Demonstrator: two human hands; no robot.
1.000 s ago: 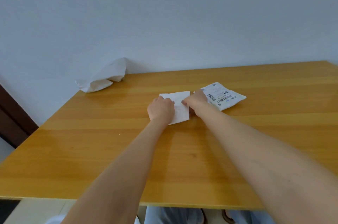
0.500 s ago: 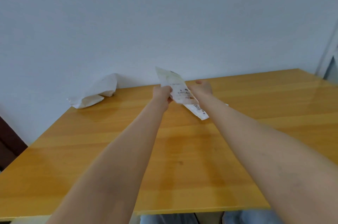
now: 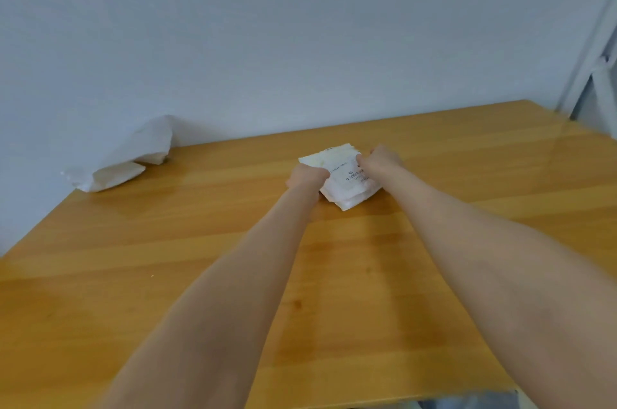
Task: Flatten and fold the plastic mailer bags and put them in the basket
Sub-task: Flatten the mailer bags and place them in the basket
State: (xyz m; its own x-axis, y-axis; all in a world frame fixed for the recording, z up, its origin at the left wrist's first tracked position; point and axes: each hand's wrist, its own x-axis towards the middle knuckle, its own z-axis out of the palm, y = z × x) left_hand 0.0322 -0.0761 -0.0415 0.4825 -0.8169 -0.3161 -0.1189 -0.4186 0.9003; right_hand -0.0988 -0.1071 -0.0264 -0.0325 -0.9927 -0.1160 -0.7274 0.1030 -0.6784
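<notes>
Head view: left hand (image 3: 305, 177), right hand (image 3: 384, 159) both grip folded mailer bag (image 3: 347, 183) on table (image 3: 200, 275); crumpled mailer (image 3: 123, 161) far-left.

Left hand (image 3: 305, 178), right hand (image 3: 384, 159) — bare; forearms (image 3: 233, 275) bare to frame edge.

Folded mailer (image 3: 344, 179) mid-table (image 3: 200, 275); crumpled mailer (image 3: 127, 158) far left, against wall (image 3: 300, 24).

- Table (image 3: 200, 275): glossy, smooth, honey-coloured wood.
- Mailer bag (image 3: 347, 181), centre: thin white plastic, wrinkled, with a printed label.
- Crumpled bag (image 3: 123, 161), far left: soft white plastic.
- Wall (image 3: 267, 24): matt, pale.
</notes>
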